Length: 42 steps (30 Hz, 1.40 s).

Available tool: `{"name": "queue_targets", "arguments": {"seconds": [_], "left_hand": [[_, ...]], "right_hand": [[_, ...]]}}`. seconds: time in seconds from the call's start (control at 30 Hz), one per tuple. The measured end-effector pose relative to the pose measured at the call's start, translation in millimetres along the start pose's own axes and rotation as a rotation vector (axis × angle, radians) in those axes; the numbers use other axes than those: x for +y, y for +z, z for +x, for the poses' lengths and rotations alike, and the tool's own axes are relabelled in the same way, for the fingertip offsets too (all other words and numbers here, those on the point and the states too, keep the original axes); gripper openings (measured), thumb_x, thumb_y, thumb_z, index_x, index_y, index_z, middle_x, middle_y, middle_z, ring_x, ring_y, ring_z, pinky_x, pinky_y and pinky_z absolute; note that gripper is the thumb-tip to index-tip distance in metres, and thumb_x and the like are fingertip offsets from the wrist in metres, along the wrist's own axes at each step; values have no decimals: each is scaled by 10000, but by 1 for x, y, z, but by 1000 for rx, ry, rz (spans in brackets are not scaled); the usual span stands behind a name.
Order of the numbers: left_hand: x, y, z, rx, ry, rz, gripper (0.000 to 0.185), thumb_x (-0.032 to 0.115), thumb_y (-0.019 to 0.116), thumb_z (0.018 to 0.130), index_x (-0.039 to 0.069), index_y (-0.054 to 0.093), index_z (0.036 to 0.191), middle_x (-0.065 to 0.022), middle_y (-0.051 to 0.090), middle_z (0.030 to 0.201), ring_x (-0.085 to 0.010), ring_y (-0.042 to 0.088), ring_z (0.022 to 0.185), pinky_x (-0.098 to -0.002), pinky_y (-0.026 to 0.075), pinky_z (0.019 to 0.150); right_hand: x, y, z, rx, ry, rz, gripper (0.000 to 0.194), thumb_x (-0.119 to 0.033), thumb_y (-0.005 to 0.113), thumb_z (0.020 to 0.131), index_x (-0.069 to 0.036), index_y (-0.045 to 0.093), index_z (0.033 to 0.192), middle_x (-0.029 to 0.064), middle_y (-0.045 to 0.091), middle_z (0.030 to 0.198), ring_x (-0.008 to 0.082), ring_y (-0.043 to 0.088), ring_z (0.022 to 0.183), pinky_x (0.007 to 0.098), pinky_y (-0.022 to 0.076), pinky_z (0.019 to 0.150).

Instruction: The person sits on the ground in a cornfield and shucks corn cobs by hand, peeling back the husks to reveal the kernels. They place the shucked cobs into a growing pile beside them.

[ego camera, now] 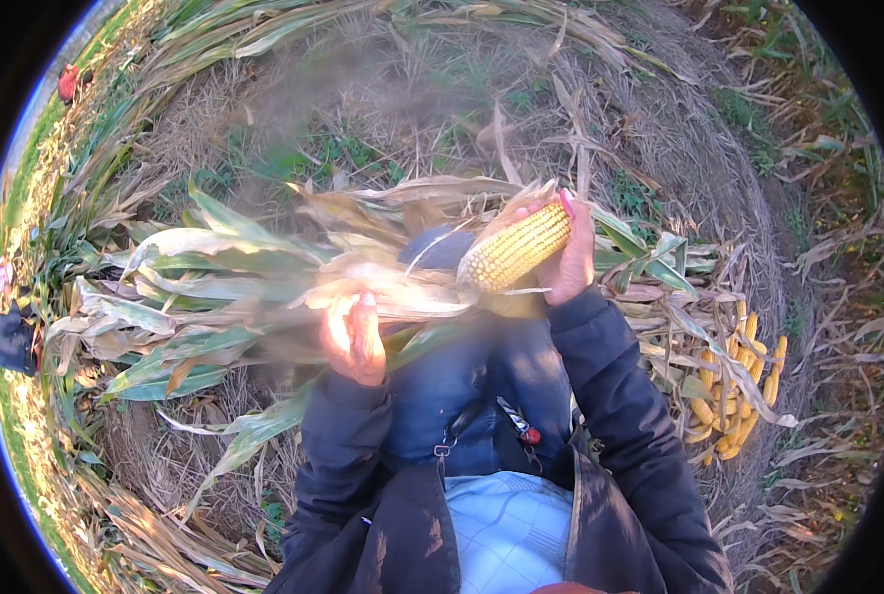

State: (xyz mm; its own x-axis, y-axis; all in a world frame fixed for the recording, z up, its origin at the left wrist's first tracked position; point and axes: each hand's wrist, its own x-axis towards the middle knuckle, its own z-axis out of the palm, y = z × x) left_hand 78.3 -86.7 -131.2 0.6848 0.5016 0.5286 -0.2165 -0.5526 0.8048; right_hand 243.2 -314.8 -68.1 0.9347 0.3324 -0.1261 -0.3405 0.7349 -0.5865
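Observation:
A yellow ear of corn (516, 249) is tilted up to the right, its kernels bared in front. My right hand (574, 249) grips the ear around its upper right end, with dry husk behind it. Pale husk leaves (412, 293) run from the ear's lower end toward the left. My left hand (356, 338) pinches these leaves between thumb and fingers, in bright sunlight. Long green and tan corn stalks with leaves (219, 289) lie across my lap, under and beyond both hands. Some of the husk near my left hand is blurred.
Several husked ears of corn (739, 393) lie in a pile on the right, partly under dry leaves. More cut stalks (137, 520) lie at lower left. Dry straw and weeds cover the ground (427, 111) ahead. A person in dark clothing (12, 341) is at the far left.

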Motion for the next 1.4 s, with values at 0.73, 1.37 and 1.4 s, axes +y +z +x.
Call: {"name": "queue_targets", "arguments": {"seconds": [0.73,1.37,1.4], "left_hand": [[107,58,27,-502,240,290,639,167,799,780,-46,555,1331,-225,671,1178,-383,674,1024,-428,555,868],[94,52,19,-524,239,274,587,146,777,805,-6,539,1320,-191,643,1210,-358,643,1098,-411,541,889],[93,51,19,-526,237,267,585,146,779,804,-5,542,1317,-191,644,1211,-359,644,1098,-412,542,888]], "right_hand": [[-26,21,-41,-272,-55,-581,328,-326,487,1004,-23,577,1092,149,675,1079,219,644,1012,365,507,938],[-98,47,-38,-340,247,-1179,279,-192,707,972,33,742,1133,100,752,1043,140,702,955,290,561,861],[-99,46,-35,-354,258,-1180,278,-201,704,975,29,747,1124,92,756,1024,133,700,948,285,559,852]]}}
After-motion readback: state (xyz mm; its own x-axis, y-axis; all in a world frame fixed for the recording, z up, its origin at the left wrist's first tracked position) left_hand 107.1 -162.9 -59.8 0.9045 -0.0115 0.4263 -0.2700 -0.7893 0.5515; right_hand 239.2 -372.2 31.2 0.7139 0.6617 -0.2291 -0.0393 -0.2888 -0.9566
